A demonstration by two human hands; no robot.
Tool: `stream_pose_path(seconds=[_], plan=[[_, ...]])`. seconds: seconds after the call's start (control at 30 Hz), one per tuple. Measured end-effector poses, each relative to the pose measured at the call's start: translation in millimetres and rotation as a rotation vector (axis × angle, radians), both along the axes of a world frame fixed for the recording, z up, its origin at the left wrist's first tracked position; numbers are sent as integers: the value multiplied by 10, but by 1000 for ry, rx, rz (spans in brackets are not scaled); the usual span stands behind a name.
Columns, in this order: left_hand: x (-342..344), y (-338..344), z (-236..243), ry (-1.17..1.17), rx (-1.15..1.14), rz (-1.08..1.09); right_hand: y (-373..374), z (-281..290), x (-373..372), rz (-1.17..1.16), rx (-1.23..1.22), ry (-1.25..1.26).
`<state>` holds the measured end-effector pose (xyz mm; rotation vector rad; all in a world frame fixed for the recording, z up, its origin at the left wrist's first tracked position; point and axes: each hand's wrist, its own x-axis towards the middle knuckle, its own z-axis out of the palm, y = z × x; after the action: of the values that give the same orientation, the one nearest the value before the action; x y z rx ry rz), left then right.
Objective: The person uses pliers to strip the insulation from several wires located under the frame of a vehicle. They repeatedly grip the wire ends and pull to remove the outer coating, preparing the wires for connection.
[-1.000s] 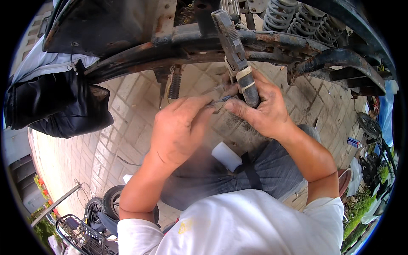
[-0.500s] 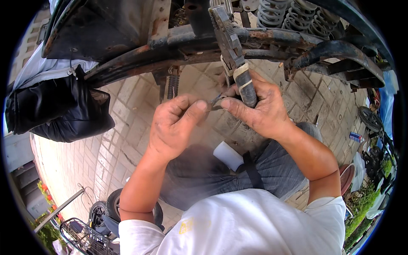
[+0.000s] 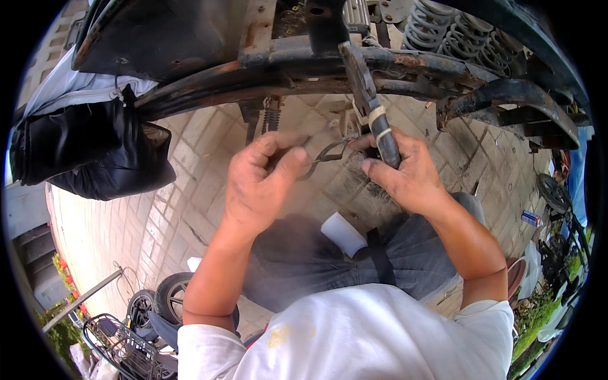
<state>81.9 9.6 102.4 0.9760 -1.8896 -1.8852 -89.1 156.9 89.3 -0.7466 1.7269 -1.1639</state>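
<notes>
Going round the view like a clock: a black leathery bag (image 3: 95,149) hangs between 9 and 10, then a dark wire basket (image 3: 120,348) and a wheel (image 3: 172,297) sit between 7 and 8. Just left of centre, toward 9, is the left hand (image 3: 258,183), fingers curled in and thumb near them. Can't tell if it's actually pinching anything, tbh, but some dark wires (image 3: 329,152) run from beside the thumb to the right hand's fingers, just off centre toward 1. White roll (image 3: 343,233) on the jeans (image 3: 297,259), between 4 and 5. A rusty black frame (image 3: 278,66) crosses the top through 12. The tool (image 3: 361,76) points up toward 12, its dark handle wrapped with pale bands. The right hand (image 3: 410,174) at 3 is clamped round that handle. Chunky coil springs (image 3: 430,28) between 1 and 2, and a small red-and-blue thing (image 3: 531,218) way out just past 3.
</notes>
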Motion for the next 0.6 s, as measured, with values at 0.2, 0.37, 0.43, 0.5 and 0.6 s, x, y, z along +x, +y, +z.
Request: stream_pose_path(seconds=[0.2, 0.37, 0.43, 0.5, 0.6], plan=[[-66, -120, -75, -22, -9, 137, 138, -170, 102, 199, -15, 43], [-45, -179, -174, -9, -73, 182, 94, -135, 92, 147, 254, -281], [-37, -193, -212, 3, -123, 182, 117, -210, 116, 169, 227, -182], [-33, -188, -228, -5, -143, 170, 126, -340, 200, 180, 40, -140], [-28, -175, -230, -37, -104, 110, 73, -271, 191, 198, 107, -195]])
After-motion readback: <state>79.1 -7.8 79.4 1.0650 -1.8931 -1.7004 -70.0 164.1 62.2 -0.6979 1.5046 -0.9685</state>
